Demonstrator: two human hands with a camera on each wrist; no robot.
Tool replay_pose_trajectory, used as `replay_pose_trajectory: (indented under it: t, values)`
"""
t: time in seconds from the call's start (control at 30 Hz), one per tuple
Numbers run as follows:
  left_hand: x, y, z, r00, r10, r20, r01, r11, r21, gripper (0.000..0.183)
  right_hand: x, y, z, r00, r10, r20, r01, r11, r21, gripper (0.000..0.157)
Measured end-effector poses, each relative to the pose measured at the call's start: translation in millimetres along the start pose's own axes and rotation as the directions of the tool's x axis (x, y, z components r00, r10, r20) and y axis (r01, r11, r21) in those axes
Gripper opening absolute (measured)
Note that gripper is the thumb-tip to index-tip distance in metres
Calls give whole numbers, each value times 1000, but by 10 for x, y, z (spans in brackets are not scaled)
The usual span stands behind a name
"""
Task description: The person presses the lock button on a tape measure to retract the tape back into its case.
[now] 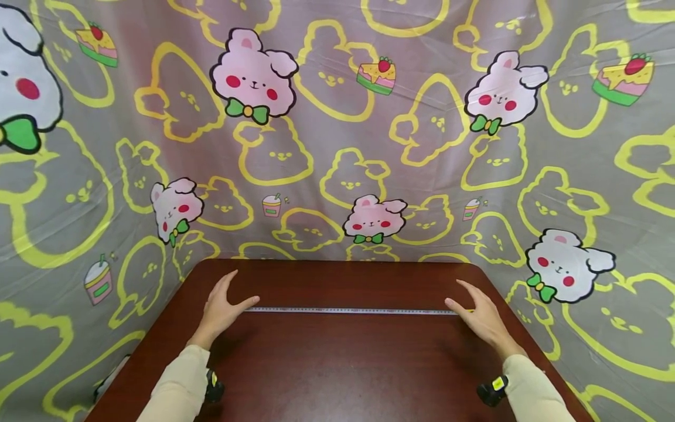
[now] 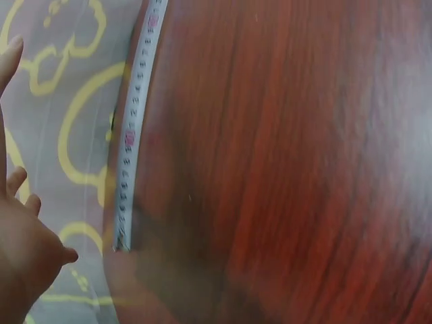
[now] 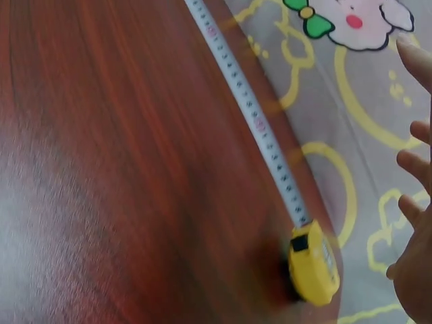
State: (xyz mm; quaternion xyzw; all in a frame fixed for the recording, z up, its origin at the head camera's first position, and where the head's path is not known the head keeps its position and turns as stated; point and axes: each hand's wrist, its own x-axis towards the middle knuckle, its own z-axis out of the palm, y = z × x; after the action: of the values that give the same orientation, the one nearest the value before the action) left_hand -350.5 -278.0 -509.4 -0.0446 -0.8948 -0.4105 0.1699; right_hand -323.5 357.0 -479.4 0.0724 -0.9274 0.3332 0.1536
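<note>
A tape measure lies across the brown table, its white blade (image 1: 348,310) pulled out in a straight line from left to right. In the right wrist view its yellow case (image 3: 314,264) rests on the table at the blade's right end. The blade's free metal end (image 2: 122,247) shows in the left wrist view. My left hand (image 1: 222,308) is held near the left end with fingers and thumb spread, holding nothing. Near the case, mostly hiding it in the head view, my right hand (image 1: 481,313) is likewise spread and holds nothing.
The brown wooden table (image 1: 337,369) has rounded far corners. A grey curtain (image 1: 327,135) printed with yellow outlines and white bunny faces hangs behind it and along both sides. Dark wrist cameras sit on both forearms, over pale sleeves (image 1: 176,384).
</note>
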Motion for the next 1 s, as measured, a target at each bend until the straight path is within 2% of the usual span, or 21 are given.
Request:
replay_pose_trajectory:
  t: [0.1,0.23,0.33,0.47,0.57,0.73,0.87,1.0]
  values:
    - [-17,-95,-50,999,-42,22,43,998,-50,107,-43,79,-14,999,32,3,-32,999,22,80]
    - [-48,-212,-121,990,-126,63,132,986,-102,115,-77,165,-32,998,67,-1,-67,997,47,80]
    - [-76,-297,-170,980,-180,86,189,976,-107,119,-100,225,-31,996,90,1,-90,994,63,81]
    - [-95,-378,-212,970,-223,100,233,968,-94,122,-167,334,-11,989,151,10,-151,986,71,85]
    - [-103,-435,-210,964,-242,108,252,963,-95,123,-222,439,11,979,201,16,-201,977,70,87]
    - [-103,-558,-178,959,-267,97,275,958,-79,124,-261,594,62,977,214,12,-214,974,72,87]
    - [-100,-647,-170,954,-290,75,292,956,-23,123,-279,657,129,971,238,17,-238,969,63,91]
    - [-92,-678,-169,956,-283,76,278,958,71,116,-307,710,182,954,299,34,-301,952,55,97]
